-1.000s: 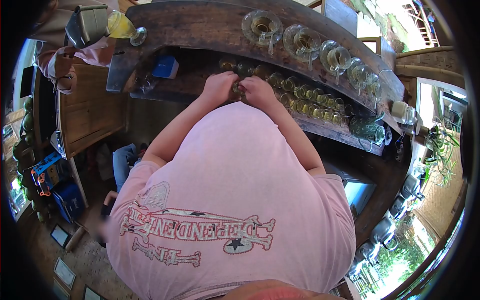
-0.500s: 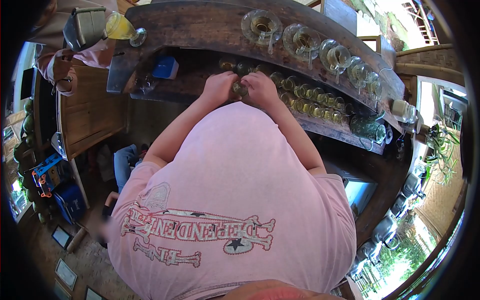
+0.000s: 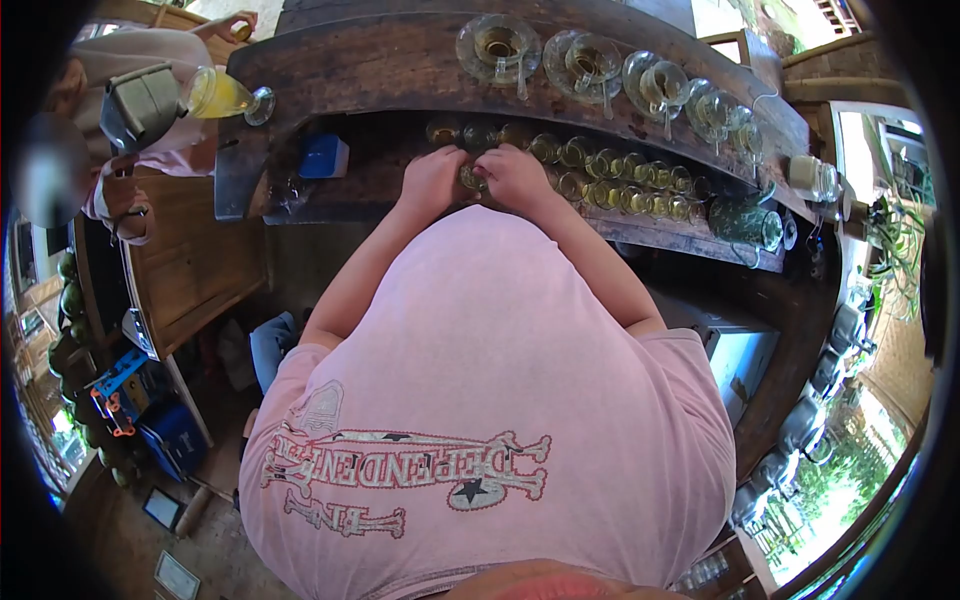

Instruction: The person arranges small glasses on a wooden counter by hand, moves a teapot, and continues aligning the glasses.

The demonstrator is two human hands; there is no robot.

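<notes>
On the lower shelf, a small glass [image 3: 472,179] stands between my two hands. My left hand [image 3: 434,181] has its fingers curled against the glass's left side. From the other side my right hand [image 3: 514,176] closes on it, fingers bent at the rim. My fingertips partly hide the glass, and its contents are hard to make out. Just behind my hands is a row of similar small glasses [image 3: 480,134]. To the right of my right hand, two rows of glasses with yellowish liquid [image 3: 604,163] run along the shelf.
Glass cups on saucers with spoons [image 3: 583,66] line the upper wooden counter [image 3: 380,65]. A blue box [image 3: 324,157] sits left on the shelf; a green glass mug [image 3: 745,224] lies right. At left, another person's hand [image 3: 236,22] holds a small glass near a stemmed yellow drink [image 3: 218,94].
The view has shifted slightly. My hands stay around the same glass, with the right fingers now bent further over it. At left, another person's raised hand with a small glass has come into view.
</notes>
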